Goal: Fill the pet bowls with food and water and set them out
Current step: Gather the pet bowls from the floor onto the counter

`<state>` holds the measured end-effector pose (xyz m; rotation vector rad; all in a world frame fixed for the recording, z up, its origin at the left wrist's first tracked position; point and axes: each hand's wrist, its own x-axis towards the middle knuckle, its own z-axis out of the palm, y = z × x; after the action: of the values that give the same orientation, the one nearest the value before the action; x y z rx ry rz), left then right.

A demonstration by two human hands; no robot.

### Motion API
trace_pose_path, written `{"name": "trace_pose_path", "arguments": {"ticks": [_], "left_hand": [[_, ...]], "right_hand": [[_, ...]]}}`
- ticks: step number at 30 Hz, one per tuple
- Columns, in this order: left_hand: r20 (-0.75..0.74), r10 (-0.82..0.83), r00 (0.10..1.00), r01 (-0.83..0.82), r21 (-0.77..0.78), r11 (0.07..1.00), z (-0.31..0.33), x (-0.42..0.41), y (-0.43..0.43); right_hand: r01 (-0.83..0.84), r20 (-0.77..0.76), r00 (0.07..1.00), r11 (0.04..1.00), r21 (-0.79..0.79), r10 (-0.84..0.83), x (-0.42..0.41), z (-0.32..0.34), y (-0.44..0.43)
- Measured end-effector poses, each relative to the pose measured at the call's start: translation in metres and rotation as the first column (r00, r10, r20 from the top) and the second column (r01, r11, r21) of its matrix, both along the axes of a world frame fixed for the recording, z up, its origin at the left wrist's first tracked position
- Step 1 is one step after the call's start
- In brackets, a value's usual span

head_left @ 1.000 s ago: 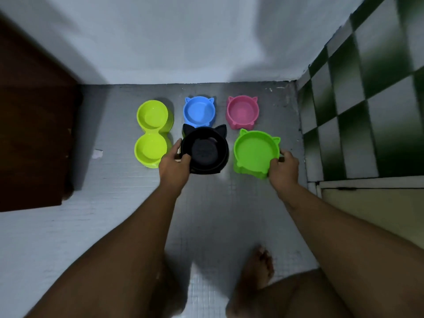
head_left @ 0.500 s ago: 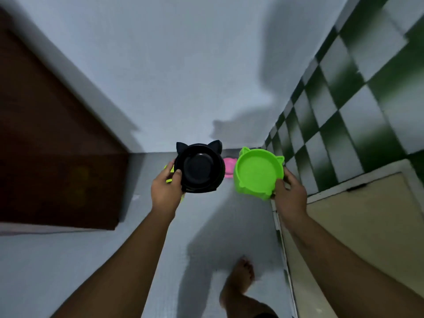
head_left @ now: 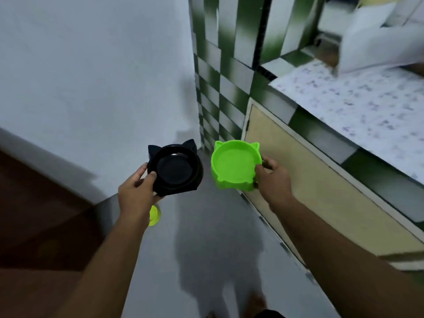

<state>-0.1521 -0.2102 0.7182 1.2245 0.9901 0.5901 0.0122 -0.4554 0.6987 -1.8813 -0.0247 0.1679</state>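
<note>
Grey floor (head_left: pixel 206 230), dimly lit
A lime-yellow bowl (head_left: pixel 153 215) sits on it near the wall (head_left: pixel 91 88), only partly in view; a bare foot (head_left: pixel 258 302), blurred, stands at the bottom edge

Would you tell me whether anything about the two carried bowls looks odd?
Nothing stands out: the black bowl in the left hand and the green bowl in the right hand look empty, intact and unspilled.

Dim, bluish indoor light, a soft shadow on the floor (head_left: pixel 220 253), motion blur smearing the wide-angle, bent upper-right corner.
</note>
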Motion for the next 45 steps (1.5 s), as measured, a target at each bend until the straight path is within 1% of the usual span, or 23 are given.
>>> {"name": "trace_pose_path", "arguments": {"ticks": [2,6,9,15,18,21,25,28,32,34,38,41,43,45], "left_hand": [[0.006,-0.048,0.999,0.048,0.001,0.999,0.016,-0.009,-0.029],[0.026,-0.178,0.984,0.178,0.019,0.984,0.045,-0.022,-0.095],[0.073,-0.27,0.96,0.268,0.039,0.963,0.068,-0.024,-0.155],[0.131,-0.456,0.88,0.453,0.054,0.89,0.097,-0.029,-0.313],[0.149,-0.524,0.839,0.525,0.032,0.85,0.102,-0.036,-0.382],[0.135,-0.643,0.754,0.643,0.043,0.764,0.102,-0.038,-0.467],[0.14,-0.734,0.665,0.735,0.049,0.676,0.102,-0.035,-0.573],[0.137,-0.8,0.584,0.804,0.031,0.593,0.099,-0.028,-0.648],[0.129,-0.872,0.472,0.881,-0.026,0.473,0.089,-0.012,-0.742],[0.118,-0.9,0.419,0.908,-0.037,0.417,0.081,-0.001,-0.785],[0.087,-0.935,0.343,0.939,-0.071,0.337,0.067,0.024,-0.86],[0.081,-0.96,0.267,0.962,-0.079,0.261,0.058,0.039,-0.91],[0.073,-0.97,0.234,0.971,-0.073,0.228,0.05,0.045,-0.94],[0.049,-0.974,0.223,0.973,-0.065,0.22,0.042,0.049,-0.969]], "right_hand": [[0.04,0.017,0.999,0.999,0.006,-0.04,-0.016,0.015,-0.039],[0.138,0.103,0.985,0.99,0.037,-0.141,-0.043,0.046,-0.127],[0.211,0.113,0.969,0.974,0.085,-0.22,-0.066,0.064,-0.197],[0.359,0.138,0.916,0.923,0.14,-0.377,-0.133,0.093,-0.36],[0.432,0.158,0.882,0.895,0.109,-0.445,-0.166,0.105,-0.431],[0.559,0.144,0.805,0.817,0.141,-0.576,-0.209,0.114,-0.526],[0.701,0.122,0.686,0.696,0.153,-0.717,-0.253,0.117,-0.64],[0.785,0.091,0.595,0.601,0.151,-0.799,-0.273,0.112,-0.709],[0.855,0.054,0.496,0.498,0.147,-0.867,-0.288,0.099,-0.776],[0.896,0.036,0.426,0.427,0.124,-0.904,-0.293,0.089,-0.806],[0.946,0.014,0.314,0.314,0.083,-0.949,-0.308,0.072,-0.86],[0.972,-0.009,0.229,0.228,0.062,-0.973,-0.318,0.058,-0.903],[0.982,-0.017,0.184,0.184,0.034,-0.983,-0.322,0.051,-0.932],[0.988,-0.013,0.157,0.157,0.008,-0.987,-0.324,0.048,-0.959]]}}
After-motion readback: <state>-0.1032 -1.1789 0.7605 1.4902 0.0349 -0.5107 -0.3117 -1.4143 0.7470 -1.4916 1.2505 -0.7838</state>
